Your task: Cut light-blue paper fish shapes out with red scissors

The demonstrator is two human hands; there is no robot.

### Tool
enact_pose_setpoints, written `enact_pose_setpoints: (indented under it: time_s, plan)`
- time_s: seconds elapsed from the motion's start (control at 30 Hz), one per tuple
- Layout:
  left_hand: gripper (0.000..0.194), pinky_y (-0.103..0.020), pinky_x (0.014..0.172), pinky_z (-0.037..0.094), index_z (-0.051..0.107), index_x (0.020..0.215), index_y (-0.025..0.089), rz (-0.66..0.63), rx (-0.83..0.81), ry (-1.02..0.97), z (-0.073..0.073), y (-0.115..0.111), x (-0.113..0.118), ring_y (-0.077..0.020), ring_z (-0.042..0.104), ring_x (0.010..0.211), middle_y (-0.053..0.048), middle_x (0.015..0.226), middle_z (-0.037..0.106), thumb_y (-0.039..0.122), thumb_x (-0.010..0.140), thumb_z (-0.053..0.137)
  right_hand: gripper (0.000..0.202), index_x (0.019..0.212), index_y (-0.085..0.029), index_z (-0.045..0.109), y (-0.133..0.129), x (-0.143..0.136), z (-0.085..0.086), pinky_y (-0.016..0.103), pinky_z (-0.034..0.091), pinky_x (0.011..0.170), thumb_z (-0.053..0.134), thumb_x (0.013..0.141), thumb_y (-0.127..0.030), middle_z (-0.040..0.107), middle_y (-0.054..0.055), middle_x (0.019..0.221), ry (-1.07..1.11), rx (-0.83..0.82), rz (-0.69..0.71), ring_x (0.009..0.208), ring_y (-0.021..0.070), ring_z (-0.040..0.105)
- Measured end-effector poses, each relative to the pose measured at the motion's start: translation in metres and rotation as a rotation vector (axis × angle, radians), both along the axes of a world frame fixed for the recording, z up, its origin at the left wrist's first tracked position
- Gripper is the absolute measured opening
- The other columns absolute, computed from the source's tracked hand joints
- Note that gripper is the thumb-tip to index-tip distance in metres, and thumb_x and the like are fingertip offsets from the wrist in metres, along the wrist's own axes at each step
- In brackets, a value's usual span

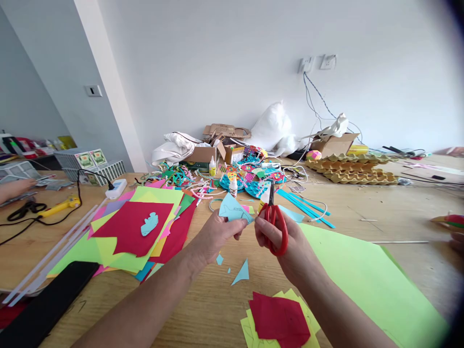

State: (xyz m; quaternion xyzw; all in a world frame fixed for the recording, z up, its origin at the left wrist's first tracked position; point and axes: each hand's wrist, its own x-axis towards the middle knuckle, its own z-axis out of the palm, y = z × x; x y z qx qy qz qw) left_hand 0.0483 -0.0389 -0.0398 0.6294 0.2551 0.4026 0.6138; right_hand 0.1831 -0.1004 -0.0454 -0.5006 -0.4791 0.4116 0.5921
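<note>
Paper [281, 316] in red over yellow lies nearest; past it are 3 blue scraps [243, 274]; above these, the left hand [217, 235] pinches a blue sheet [228, 208] with drawn lines, and the right hand [296, 240] grips red scissors [284, 237] close beside it; trimming seems the step in hand, and the next move probably calls for lining up blades and sheet; a white bottle [233, 187] stands farther back.
</note>
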Motion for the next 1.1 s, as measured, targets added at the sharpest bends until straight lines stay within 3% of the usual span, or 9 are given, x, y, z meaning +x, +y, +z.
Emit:
enact_pose_setpoints:
  time_s: [0.13, 0.3, 0.63, 1.1]
  plan:
    - [0.02, -0.023, 0.051, 0.038, 0.048, 0.049, 0.016, 0.033, -0.129, -0.071, 0.004, -0.001, -0.002, -0.0085, 0.044, 0.052, 0.002, 0.052, 0.048, 0.026, 0.064, 0.058, 0.04, 0.059, -0.022, 0.042, -0.018, -0.001, -0.006, 0.023, 0.033, 0.044, 0.048, 0.084, -0.052, 0.048, -0.005, 0.043, -0.223, -0.112, 0.076, 0.042, 0.0104, 0.042]
    - [0.016, -0.023, 0.054, 0.045, 0.058, 0.06, 0.014, 0.016, -0.244, -0.124, 0.004, -0.001, -0.003, -0.0108, 0.053, 0.058, -0.001, 0.06, 0.057, 0.029, 0.061, 0.063, 0.039, 0.059, -0.023, 0.04, -0.031, -0.001, -0.021, 0.023, 0.034, 0.044, 0.047, 0.082, -0.053, 0.043, -0.006, 0.043, -0.312, -0.24, 0.131, 0.042, 0.0119, 0.043]
    - [0.019, -0.024, 0.055, 0.05, 0.062, 0.066, 0.012, -0.031, -0.313, -0.118, -0.003, -0.003, 0.001, -0.0116, 0.058, 0.058, -0.002, 0.062, 0.061, 0.03, 0.062, 0.067, 0.038, 0.058, -0.023, 0.037, -0.032, -0.002, -0.02, 0.022, 0.029, 0.044, 0.048, 0.082, -0.051, 0.04, -0.009, 0.043, -0.294, -0.308, 0.167, 0.042, 0.0096, 0.037]
    - [0.022, -0.025, 0.056, 0.048, 0.063, 0.064, 0.011, -0.106, -0.333, -0.104, -0.005, -0.002, 0.0, -0.0118, 0.058, 0.057, -0.003, 0.061, 0.062, 0.032, 0.061, 0.069, 0.036, 0.06, -0.022, 0.041, -0.031, 0.006, -0.039, 0.022, 0.02, 0.037, 0.053, 0.082, -0.048, 0.036, -0.01, 0.041, -0.225, -0.249, 0.184, 0.034, 0.0076, 0.032]
